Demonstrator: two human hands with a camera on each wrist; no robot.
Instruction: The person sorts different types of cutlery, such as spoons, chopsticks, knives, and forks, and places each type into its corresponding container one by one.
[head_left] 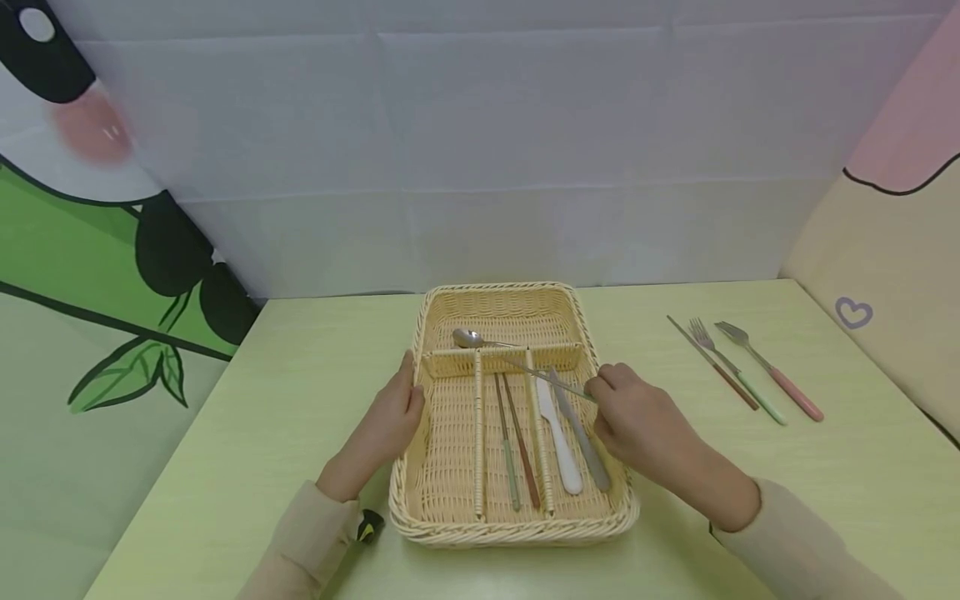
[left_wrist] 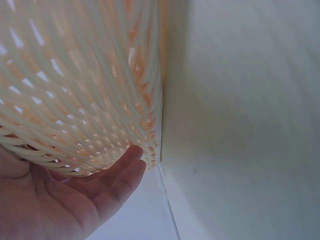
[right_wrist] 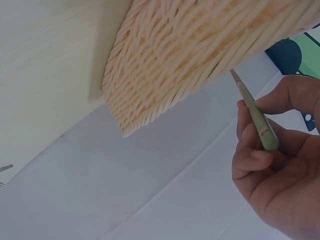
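Observation:
A rectangular wicker basket (head_left: 442, 533) with dividers stands on the table, the left hand (head_left: 386, 417) resting along its left side. In the left wrist view, extended fingers (left_wrist: 122, 180) lie against the woven wall. The right hand (head_left: 637, 417) pinches a green-handled utensil (right_wrist: 262, 127) between thumb and fingers. Its thin metal end slants over the right compartment; I cannot tell its kind. Below it lie a white knife (head_left: 558, 442) and a grey knife (head_left: 585, 442). The middle compartment has a green chopstick (head_left: 510, 467) and a brown chopstick (head_left: 525, 458). A spoon (head_left: 468, 338) lies in the back compartment.
To the right on the table (head_left: 750, 500) lie a brown-handled chopstick (head_left: 723, 372), a green-handled fork (head_left: 738, 375) and a pink-handled metal utensil (head_left: 787, 387). A pale cloth backdrop (head_left: 517, 167) rises behind the far table edge, with printed panels on both sides.

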